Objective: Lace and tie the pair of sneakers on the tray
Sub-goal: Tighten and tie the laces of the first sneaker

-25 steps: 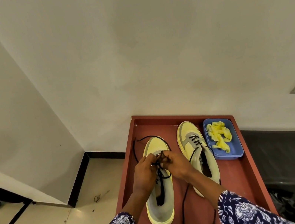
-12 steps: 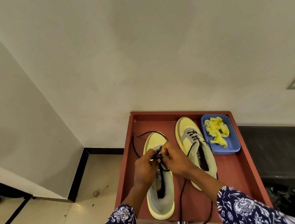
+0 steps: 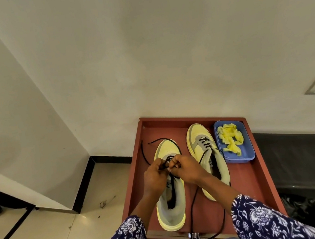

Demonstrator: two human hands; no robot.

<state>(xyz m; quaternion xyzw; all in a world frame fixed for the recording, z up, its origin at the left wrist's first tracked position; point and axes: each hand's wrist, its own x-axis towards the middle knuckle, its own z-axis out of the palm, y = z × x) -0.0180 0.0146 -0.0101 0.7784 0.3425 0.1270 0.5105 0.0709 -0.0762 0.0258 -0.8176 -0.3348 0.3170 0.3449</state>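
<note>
I see my left hand point(image 3: 155, 177) and right hand point(image 3: 184, 169) both pinching the black lace point(image 3: 144, 153) over the yellow-grey left sneaker point(image 3: 173, 202) on the red tray point(image 3: 253, 176); its partly laced mate point(image 3: 205, 149) sits just right of my right hand.

Both hands point(image 3: 173, 171) together — fingers point(image 3: 161, 163) curled

left sneaker point(image 3: 170, 192) eyelets — behind hands

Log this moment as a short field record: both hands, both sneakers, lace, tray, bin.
left hand: pinches black lace over left yellow-grey sneaker
right hand: pinches same lace
right yellow-grey sneaker: partly laced, untied
red-brown wooden tray: holds both sneakers
blue plastic bin: on tray, yellow pieces inside
</note>
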